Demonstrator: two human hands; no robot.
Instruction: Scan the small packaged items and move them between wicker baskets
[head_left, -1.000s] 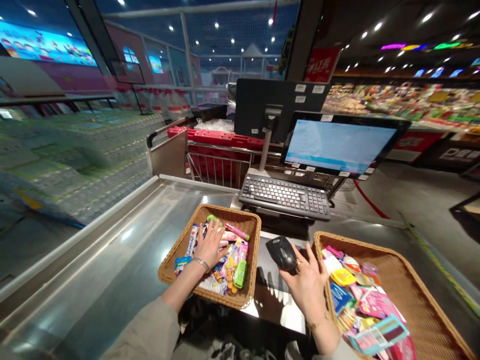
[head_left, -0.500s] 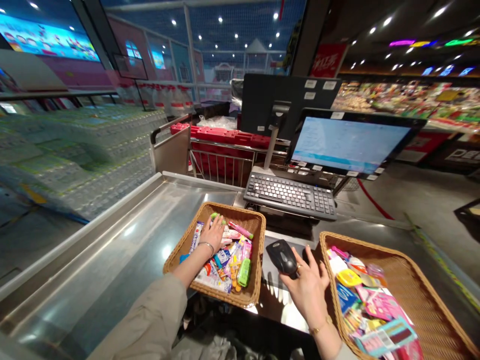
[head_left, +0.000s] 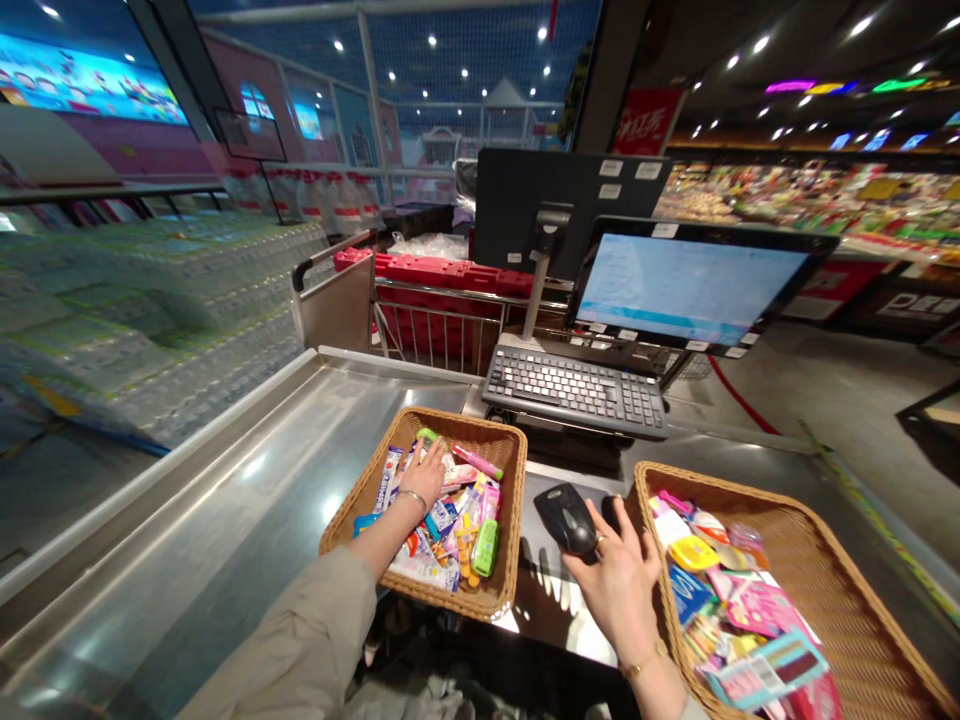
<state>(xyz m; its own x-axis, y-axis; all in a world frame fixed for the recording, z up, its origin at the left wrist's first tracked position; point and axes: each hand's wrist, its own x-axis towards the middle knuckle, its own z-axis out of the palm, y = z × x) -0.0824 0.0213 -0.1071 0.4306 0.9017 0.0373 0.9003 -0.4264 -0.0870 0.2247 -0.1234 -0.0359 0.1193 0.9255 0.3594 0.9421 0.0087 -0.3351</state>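
My left hand (head_left: 424,478) reaches into the left wicker basket (head_left: 517,500), its fingers stretched out over several small packaged goods. Beside it are a pink tube (head_left: 478,462) and a green packaged item (head_left: 486,548). My right hand (head_left: 619,575) holds a black barcode scanner (head_left: 566,517) between thumb and fingers, over the gap between the two baskets. The scanner's handle is hidden behind the hand. On the right stands a second wicker basket (head_left: 847,560), with a yellow item (head_left: 693,552), a blue packet (head_left: 686,592) and a light-blue card pack (head_left: 772,672) in it.
A keyboard (head_left: 574,388) sits behind the baskets, below a lit monitor (head_left: 694,285) and a dark rear-facing screen (head_left: 555,210). The metal counter (head_left: 255,480) has a raised rim. Beyond it are a cart (head_left: 337,290) with red crates and stacked bottle packs (head_left: 150,300).
The whole view has shifted slightly. My left hand stays on the goods in the left basket, and my right hand keeps hold of the scanner in nearly the same place.
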